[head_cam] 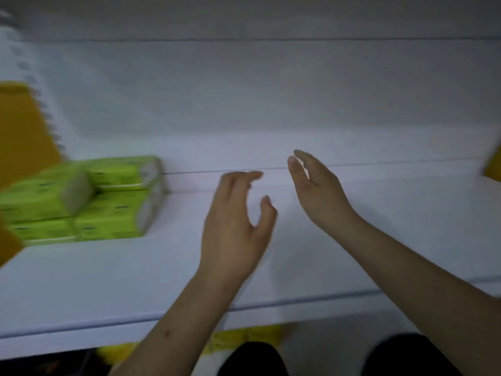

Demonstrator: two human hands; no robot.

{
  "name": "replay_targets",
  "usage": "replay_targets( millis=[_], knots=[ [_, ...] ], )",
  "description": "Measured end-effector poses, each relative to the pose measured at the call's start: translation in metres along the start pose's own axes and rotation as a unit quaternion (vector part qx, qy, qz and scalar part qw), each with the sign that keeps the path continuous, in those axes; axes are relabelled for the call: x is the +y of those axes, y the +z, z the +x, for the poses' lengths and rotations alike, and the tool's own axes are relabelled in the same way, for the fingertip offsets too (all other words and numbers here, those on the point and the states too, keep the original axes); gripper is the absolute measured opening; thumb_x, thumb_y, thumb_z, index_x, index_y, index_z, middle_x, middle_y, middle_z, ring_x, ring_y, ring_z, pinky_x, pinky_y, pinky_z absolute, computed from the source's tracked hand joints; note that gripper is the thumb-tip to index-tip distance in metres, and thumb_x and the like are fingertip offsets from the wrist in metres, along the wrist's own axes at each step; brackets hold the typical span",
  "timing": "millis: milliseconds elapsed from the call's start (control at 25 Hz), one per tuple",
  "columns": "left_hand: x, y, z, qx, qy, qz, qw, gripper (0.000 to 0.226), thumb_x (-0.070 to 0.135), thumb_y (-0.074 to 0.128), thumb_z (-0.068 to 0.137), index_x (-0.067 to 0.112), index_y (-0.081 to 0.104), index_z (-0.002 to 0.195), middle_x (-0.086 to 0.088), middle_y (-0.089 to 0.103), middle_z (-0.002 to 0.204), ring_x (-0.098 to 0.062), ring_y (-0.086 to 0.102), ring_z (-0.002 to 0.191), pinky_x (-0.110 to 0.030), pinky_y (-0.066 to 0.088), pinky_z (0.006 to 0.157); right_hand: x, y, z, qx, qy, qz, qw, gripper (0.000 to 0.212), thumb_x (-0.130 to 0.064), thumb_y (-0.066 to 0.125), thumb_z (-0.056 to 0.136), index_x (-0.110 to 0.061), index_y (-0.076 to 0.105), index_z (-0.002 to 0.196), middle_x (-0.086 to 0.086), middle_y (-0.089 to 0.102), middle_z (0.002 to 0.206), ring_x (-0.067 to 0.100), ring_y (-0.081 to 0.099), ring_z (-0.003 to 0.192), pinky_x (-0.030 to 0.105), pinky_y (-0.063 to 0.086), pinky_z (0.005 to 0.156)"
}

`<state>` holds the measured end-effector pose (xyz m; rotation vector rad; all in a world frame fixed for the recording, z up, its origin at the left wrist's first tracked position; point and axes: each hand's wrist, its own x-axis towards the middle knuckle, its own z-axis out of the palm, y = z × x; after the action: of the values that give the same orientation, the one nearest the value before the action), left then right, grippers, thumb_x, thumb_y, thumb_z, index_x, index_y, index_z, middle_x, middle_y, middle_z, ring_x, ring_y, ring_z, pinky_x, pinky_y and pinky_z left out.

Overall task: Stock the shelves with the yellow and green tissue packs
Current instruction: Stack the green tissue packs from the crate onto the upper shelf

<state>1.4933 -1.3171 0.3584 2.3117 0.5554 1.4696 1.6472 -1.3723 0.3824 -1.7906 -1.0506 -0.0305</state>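
Both hands hung empty over a white shelf point(352, 240), and the whole view was smeared by motion blur. The left hand point(233, 229) was held with its back to the camera, fingers loosely curled and the thumb spread away, gripping nothing. The right hand point(317, 191) stood just beside it and a little farther in, palm turned toward the left hand, fingers nearly straight and close together, also holding nothing. The two hands were apart, with a gap of bare shelf between them.

Well off to the left of the left hand lay the green tissue packs point(108, 202), stacked in two layers against the shelf's left end, their pale end faces turned toward the hands. One pack point(48, 194) sat askew on top, nearer the camera. Beyond them, farther left still, a blurred orange-yellow panel point(21, 126) rose at the frame's edge.

Below the left forearm, under the shelf's front lip, some yellow tissue packs point(244, 337) showed on a lower level, too blurred to count. Behind and above both hands stood the white back wall point(271, 90)
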Motion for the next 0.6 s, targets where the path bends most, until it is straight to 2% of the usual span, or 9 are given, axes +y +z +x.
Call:
replay_targets(
  millis=[80, 160, 240, 320, 400, 440, 520, 600],
  knots=[
    [0.065, 0.049, -0.036, -0.111, 0.080, -0.067, 0.988, 0.031, 0.029, 0.049, 0.092, 0.020, 0.060, 0.119, 0.009, 0.055, 0.113, -0.006, 0.055, 0.103, -0.023, 0.047, 0.084, 0.035, -0.071, -0.030, 0.085, -0.025, -0.064, 0.994, 0.047, -0.043, 0.039, 0.101, -0.022, 0.042, 0.143, -0.007, 0.042, 0.147, 0.008, 0.039, 0.134, 0.026, 0.030, 0.112],
    [0.120, 0.097, -0.077, -0.224, 0.158, -0.119, 0.954, 0.026, 0.027, 0.049, 0.093, 0.020, 0.063, 0.114, 0.007, 0.058, 0.108, -0.008, 0.055, 0.097, -0.023, 0.046, 0.080, 0.080, -0.143, -0.072, 0.179, -0.031, -0.129, 0.975, 0.040, -0.037, 0.042, 0.101, -0.019, 0.048, 0.137, -0.003, 0.049, 0.138, 0.011, 0.046, 0.125, 0.026, 0.037, 0.105],
    [0.166, 0.149, -0.121, -0.327, 0.208, -0.143, 0.911, 0.025, 0.028, 0.050, 0.092, 0.020, 0.062, 0.112, 0.005, 0.057, 0.108, -0.012, 0.054, 0.096, -0.027, 0.046, 0.079, 0.136, -0.212, -0.128, 0.255, 0.022, -0.181, 0.950, 0.036, -0.032, 0.043, 0.100, -0.016, 0.053, 0.130, 0.000, 0.052, 0.128, 0.014, 0.051, 0.116, 0.027, 0.042, 0.097],
    [0.195, 0.197, -0.160, -0.443, 0.216, -0.131, 0.860, 0.031, 0.033, 0.049, 0.093, 0.022, 0.059, 0.120, 0.003, 0.054, 0.116, -0.016, 0.051, 0.105, -0.031, 0.046, 0.084, 0.196, -0.259, -0.188, 0.288, 0.100, -0.228, 0.925, 0.033, -0.028, 0.044, 0.099, -0.013, 0.056, 0.125, 0.005, 0.055, 0.120, 0.019, 0.054, 0.108, 0.030, 0.043, 0.090],
    [0.217, 0.243, -0.198, -0.561, 0.221, -0.088, 0.793, 0.041, 0.039, 0.048, 0.094, 0.024, 0.051, 0.133, 0.001, 0.049, 0.126, -0.020, 0.046, 0.117, -0.034, 0.045, 0.092, 0.259, -0.288, -0.252, 0.276, 0.202, -0.275, 0.898, 0.032, -0.024, 0.047, 0.096, -0.008, 0.057, 0.122, 0.011, 0.056, 0.116, 0.027, 0.057, 0.104, 0.035, 0.043, 0.089],
    [0.226, 0.263, -0.214, -0.615, 0.219, -0.058, 0.755, 0.046, 0.042, 0.047, 0.094, 0.024, 0.047, 0.136, -0.002, 0.047, 0.129, -0.023, 0.045, 0.119, -0.036, 0.045, 0.094, 0.287, -0.295, -0.282, 0.245, 0.271, -0.285, 0.886, 0.033, -0.023, 0.048, 0.096, -0.007, 0.056, 0.123, 0.012, 0.055, 0.117, 0.030, 0.057, 0.105, 0.036, 0.043, 0.089],
    [0.240, 0.296, -0.242, -0.708, 0.213, 0.007, 0.673, 0.052, 0.047, 0.046, 0.094, 0.023, 0.041, 0.140, -0.009, 0.045, 0.134, -0.030, 0.045, 0.121, -0.040, 0.044, 0.096, 0.340, -0.293, -0.340, 0.140, 0.424, -0.267, 0.854, 0.039, -0.026, 0.048, 0.098, -0.006, 0.049, 0.131, 0.014, 0.050, 0.126, 0.031, 0.054, 0.109, 0.037, 0.043, 0.088],
    [0.250, 0.322, -0.271, -0.780, 0.210, 0.062, 0.586, 0.057, 0.048, 0.046, 0.095, 0.020, 0.038, 0.144, -0.013, 0.042, 0.140, -0.033, 0.045, 0.124, -0.038, 0.043, 0.099, 0.387, -0.281, -0.396, 0.048, 0.529, -0.238, 0.813, 0.048, -0.029, 0.050, 0.097, -0.004, 0.042, 0.138, 0.017, 0.047, 0.133, 0.034, 0.053, 0.113, 0.037, 0.043, 0.086]
  ],
)
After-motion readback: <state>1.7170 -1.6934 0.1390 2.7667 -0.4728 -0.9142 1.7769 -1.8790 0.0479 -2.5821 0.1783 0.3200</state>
